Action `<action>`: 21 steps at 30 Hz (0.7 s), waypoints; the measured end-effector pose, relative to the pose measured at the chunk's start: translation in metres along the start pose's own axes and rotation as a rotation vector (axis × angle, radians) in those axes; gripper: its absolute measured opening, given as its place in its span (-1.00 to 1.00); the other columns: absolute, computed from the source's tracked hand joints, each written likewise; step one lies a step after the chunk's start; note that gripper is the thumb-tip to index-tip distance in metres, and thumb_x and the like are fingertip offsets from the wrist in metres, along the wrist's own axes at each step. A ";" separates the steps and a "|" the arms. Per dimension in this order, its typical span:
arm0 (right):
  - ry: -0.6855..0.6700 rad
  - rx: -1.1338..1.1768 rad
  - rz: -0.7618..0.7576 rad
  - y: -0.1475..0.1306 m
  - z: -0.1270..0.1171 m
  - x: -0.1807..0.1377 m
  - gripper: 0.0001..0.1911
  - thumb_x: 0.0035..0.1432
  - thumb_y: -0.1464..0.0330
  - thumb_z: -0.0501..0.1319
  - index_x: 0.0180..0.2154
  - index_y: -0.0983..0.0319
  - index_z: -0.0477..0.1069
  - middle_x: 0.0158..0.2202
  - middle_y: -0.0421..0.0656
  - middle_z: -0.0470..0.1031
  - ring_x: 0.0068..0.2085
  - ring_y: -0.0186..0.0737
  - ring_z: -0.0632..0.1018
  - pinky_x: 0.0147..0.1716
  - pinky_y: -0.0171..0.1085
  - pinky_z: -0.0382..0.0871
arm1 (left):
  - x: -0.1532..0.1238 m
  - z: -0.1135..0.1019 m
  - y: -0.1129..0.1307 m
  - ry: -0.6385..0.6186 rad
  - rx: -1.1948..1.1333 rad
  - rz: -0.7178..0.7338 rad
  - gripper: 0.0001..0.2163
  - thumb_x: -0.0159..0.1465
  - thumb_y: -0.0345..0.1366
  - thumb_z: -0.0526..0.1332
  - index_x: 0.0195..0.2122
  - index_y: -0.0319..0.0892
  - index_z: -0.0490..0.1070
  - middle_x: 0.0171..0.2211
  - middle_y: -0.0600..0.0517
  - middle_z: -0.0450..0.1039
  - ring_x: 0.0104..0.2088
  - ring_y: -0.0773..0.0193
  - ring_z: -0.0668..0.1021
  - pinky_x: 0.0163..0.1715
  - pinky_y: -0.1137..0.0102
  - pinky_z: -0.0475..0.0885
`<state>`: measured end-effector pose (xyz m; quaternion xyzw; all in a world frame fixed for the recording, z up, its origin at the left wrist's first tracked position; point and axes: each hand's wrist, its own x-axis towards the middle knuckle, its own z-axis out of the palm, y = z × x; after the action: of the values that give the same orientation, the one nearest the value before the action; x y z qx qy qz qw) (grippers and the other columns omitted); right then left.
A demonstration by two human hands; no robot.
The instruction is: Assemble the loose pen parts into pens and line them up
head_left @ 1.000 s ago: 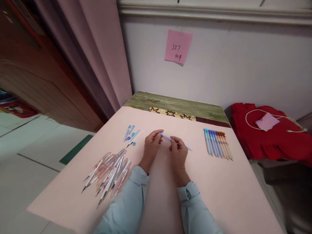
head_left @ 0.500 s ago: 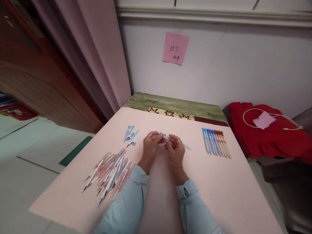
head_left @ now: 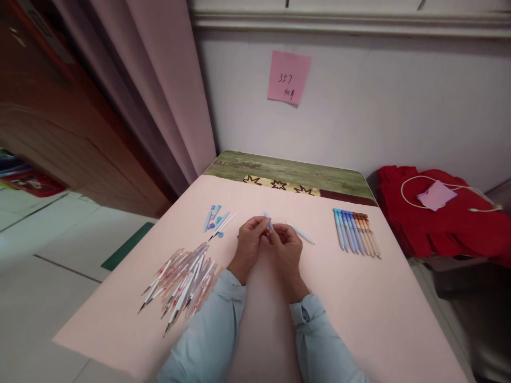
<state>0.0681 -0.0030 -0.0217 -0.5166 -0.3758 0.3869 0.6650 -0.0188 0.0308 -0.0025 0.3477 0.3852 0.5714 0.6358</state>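
Near the middle of the table, my left hand [head_left: 252, 238] and my right hand [head_left: 286, 244] meet, both with fingers closed on a small light-blue pen part [head_left: 267, 216]. It tilts upward between the fingertips; its lower end is hidden by them. Just beyond my right hand lies a pale blue pen barrel [head_left: 303, 234]. To the left are several blue pen parts [head_left: 215, 217] and white refills [head_left: 224, 225]. Closer to me on that side spreads a heap of refills and clear tubes [head_left: 186, 282]. At the right, several blue and brown pens [head_left: 355, 232] lie in a neat row.
A pale pink sheet [head_left: 359, 308] covers most of the table, with a green wood-pattern strip [head_left: 331, 175] along the back. Beyond it stands a wall with a pink note [head_left: 289, 78]. Red cloth [head_left: 407, 223] with a white cable [head_left: 403, 189] sits at the right.
The pen part has turned from lying slantwise to pointing more upright in my fingertips. My right fingers have curled in closer to my left, uncovering more of the pen barrel behind.
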 end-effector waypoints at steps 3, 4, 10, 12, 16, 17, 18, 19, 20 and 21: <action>-0.024 -0.011 0.000 0.004 -0.001 -0.001 -0.69 0.09 0.16 0.32 -0.21 0.25 0.50 -0.31 -0.11 0.58 -0.32 -0.21 0.57 -0.27 -0.19 0.50 | -0.001 0.001 -0.001 0.037 0.031 -0.009 -0.80 0.03 -0.22 0.41 -0.44 -0.20 0.47 -0.51 0.10 0.41 -0.50 0.40 0.41 -0.47 0.45 0.31; -0.034 -0.023 0.002 0.005 -0.002 -0.001 -0.68 0.10 0.16 0.31 -0.20 0.25 0.50 -0.31 -0.11 0.58 -0.33 -0.21 0.57 -0.27 -0.19 0.50 | -0.002 0.001 -0.002 0.043 0.039 -0.010 -0.80 0.02 -0.23 0.41 -0.44 -0.20 0.47 -0.52 0.10 0.41 -0.51 0.40 0.40 -0.48 0.45 0.31; -0.038 -0.079 0.023 0.005 -0.004 -0.004 -0.67 0.13 0.13 0.28 -0.21 0.25 0.53 -0.33 -0.11 0.60 -0.36 -0.22 0.57 -0.30 -0.20 0.51 | -0.005 -0.003 -0.003 -0.001 0.049 -0.011 -0.79 0.01 -0.21 0.41 -0.46 -0.21 0.47 -0.53 0.10 0.41 -0.54 0.39 0.40 -0.51 0.44 0.31; -0.038 -0.077 0.026 0.005 -0.004 -0.004 -0.66 0.12 0.12 0.28 -0.22 0.25 0.52 -0.34 -0.11 0.60 -0.37 -0.21 0.57 -0.32 -0.21 0.51 | -0.005 -0.004 -0.003 0.008 0.071 0.005 -0.79 -0.01 -0.23 0.43 -0.45 -0.21 0.47 -0.51 0.09 0.43 -0.52 0.38 0.42 -0.49 0.44 0.33; -0.045 -0.086 0.036 0.006 -0.003 -0.003 -0.65 0.11 0.10 0.29 -0.24 0.25 0.53 -0.35 -0.12 0.60 -0.37 -0.21 0.58 -0.33 -0.24 0.50 | -0.004 -0.002 -0.002 0.072 0.080 0.068 -0.74 -0.03 -0.26 0.44 -0.32 -0.21 0.51 -0.45 0.08 0.47 -0.48 0.40 0.44 -0.45 0.46 0.33; -0.053 -0.088 0.040 0.006 -0.003 -0.002 -0.65 0.11 0.10 0.29 -0.24 0.25 0.53 -0.35 -0.11 0.60 -0.37 -0.21 0.57 -0.33 -0.24 0.49 | -0.003 -0.002 -0.002 0.089 0.078 0.087 -0.73 -0.01 -0.25 0.43 -0.30 -0.22 0.52 -0.46 0.08 0.46 -0.50 0.41 0.43 -0.46 0.46 0.31; -0.062 -0.091 0.041 0.005 -0.003 -0.002 -0.65 0.10 0.10 0.30 -0.24 0.25 0.53 -0.35 -0.11 0.61 -0.37 -0.21 0.57 -0.33 -0.25 0.49 | -0.002 -0.002 -0.002 0.102 0.078 0.106 -0.73 0.01 -0.23 0.42 -0.28 -0.22 0.52 -0.47 0.09 0.45 -0.52 0.43 0.41 -0.48 0.47 0.30; -0.074 -0.098 0.041 0.005 -0.003 -0.002 -0.66 0.10 0.11 0.30 -0.24 0.25 0.54 -0.34 -0.11 0.61 -0.36 -0.21 0.58 -0.33 -0.25 0.49 | -0.001 -0.003 -0.002 0.114 0.080 0.124 -0.73 0.03 -0.21 0.41 -0.28 -0.22 0.53 -0.49 0.09 0.43 -0.54 0.44 0.39 -0.50 0.47 0.29; -0.086 -0.108 0.038 0.005 -0.003 -0.003 -0.67 0.10 0.11 0.30 -0.25 0.25 0.54 -0.34 -0.11 0.61 -0.34 -0.20 0.58 -0.32 -0.25 0.49 | 0.000 -0.003 -0.002 0.126 0.084 0.140 -0.74 0.05 -0.19 0.40 -0.29 -0.23 0.53 -0.52 0.10 0.42 -0.55 0.44 0.38 -0.50 0.47 0.28; -0.095 -0.119 0.033 0.005 -0.003 -0.003 -0.67 0.10 0.12 0.30 -0.25 0.24 0.55 -0.33 -0.10 0.62 -0.33 -0.19 0.58 -0.31 -0.25 0.49 | 0.001 -0.003 -0.002 0.136 0.086 0.151 -0.75 0.06 -0.18 0.39 -0.31 -0.23 0.53 -0.53 0.10 0.40 -0.55 0.43 0.37 -0.51 0.47 0.27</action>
<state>0.0695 -0.0060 -0.0272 -0.5425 -0.4208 0.3990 0.6078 -0.0210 0.0311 -0.0058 0.3631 0.4242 0.6228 0.5480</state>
